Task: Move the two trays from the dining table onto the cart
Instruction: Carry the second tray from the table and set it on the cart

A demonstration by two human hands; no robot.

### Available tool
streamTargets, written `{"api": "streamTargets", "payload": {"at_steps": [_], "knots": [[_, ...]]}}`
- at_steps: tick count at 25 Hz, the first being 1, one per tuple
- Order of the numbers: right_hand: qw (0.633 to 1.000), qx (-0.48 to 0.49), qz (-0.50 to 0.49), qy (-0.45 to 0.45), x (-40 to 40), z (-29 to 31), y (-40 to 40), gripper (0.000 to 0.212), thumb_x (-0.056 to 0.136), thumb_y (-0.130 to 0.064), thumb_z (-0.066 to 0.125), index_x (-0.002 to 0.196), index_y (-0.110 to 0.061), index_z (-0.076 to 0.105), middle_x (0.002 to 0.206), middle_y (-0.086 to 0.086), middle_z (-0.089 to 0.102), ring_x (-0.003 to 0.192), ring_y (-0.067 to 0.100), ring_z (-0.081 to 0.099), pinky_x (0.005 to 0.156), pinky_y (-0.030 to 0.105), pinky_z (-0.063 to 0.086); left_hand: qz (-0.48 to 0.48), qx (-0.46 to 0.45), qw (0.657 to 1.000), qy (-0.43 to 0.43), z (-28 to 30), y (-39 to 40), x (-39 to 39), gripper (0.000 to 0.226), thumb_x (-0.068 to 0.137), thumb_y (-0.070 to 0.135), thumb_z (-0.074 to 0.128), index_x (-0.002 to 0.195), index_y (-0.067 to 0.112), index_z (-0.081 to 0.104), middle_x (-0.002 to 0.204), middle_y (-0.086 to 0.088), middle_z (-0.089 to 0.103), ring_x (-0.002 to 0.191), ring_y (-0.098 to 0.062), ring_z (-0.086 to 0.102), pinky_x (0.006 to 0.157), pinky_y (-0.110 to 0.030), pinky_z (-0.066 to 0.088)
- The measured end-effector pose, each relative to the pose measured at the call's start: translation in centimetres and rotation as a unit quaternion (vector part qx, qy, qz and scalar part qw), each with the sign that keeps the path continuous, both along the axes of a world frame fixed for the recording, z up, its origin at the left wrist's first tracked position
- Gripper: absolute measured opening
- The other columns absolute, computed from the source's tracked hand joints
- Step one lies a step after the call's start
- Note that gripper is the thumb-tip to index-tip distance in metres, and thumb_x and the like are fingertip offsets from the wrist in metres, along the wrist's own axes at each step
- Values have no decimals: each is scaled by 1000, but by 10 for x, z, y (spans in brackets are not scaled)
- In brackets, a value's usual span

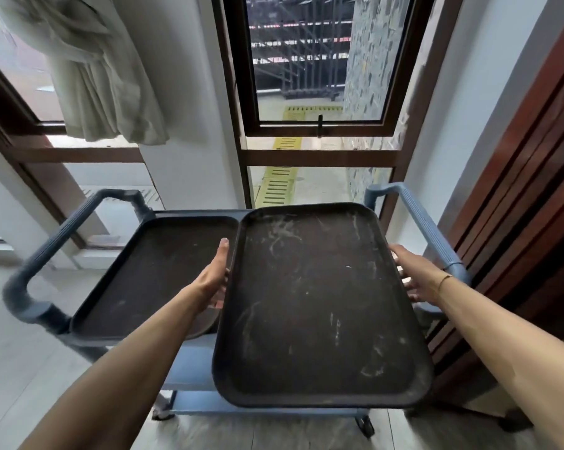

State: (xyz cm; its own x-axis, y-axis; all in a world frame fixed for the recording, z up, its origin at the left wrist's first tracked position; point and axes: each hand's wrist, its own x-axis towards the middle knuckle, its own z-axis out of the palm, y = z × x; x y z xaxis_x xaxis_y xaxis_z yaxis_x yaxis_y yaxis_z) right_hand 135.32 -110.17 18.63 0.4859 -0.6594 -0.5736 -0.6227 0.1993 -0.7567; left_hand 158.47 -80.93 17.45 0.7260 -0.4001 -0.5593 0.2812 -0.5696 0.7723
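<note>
Two hands on one tray, and both arms reach forward at full stretch. The left hand (pixel 215 277) sits flat against the left long edge of the near tray (pixel 319 306), thumb lying up along the rim, fingers tucked underneath. The right hand (pixel 413 274) mirrors it on the right edge, fingers curled under, a thin bracelet (pixel 444 280) on the wrist. Both hands are clamped on that tray, one per side, and it tilts slightly, its near end jutting out past the cart's front, toward the camera. Whether its far end touches the cart, I can't tell.

The far tray (pixel 150 274) lies flat on the left half of the cart (pixel 189 362) top, just beside the held one, their edges close together. Both trays are dark, the held one scuffed with pale scratches.

The cart is blue-grey, with a ribbed handle at each end, left handle (pixel 46 254) and right handle (pixel 426 232), a lower shelf, and castors down on the floor (pixel 33 368), which is pale and tiled. Behind stands a dark-framed window (pixel 309 125), a knotted pale curtain (pixel 89 66) up left, and a reddish wooden door (pixel 527 196) on the right.
</note>
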Motion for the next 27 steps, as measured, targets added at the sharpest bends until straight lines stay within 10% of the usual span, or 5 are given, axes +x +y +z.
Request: {"api": "streamTargets", "payload": {"at_steps": [14,21,27], "knots": [[996,65,49,33,61,-36,-90,60,85,-74,37,87,-18,60,76,8,61,69,23,59,77,37,51,-19,83,995,44,-37,-76,68,104,62,98,20,90,8,64,74,-7,54,66,-21,49,72,-37,45],[995,77,35,59,66,-68,-93,74,77,-83,39,85,-14,66,77,10,64,58,21,60,58,31,52,-39,96,994,40,-54,-87,80,95,70,94,16,83,11,62,67,-4,52,58,-17,45,60,-29,41],[994,80,17,66,67,-84,-94,81,70,-88,39,93,-16,68,68,6,65,41,15,55,44,23,48,-43,90,994,50,-69,-95,80,91,77,88,14,95,12,62,85,-7,58,88,-29,62,66,-36,45]]}}
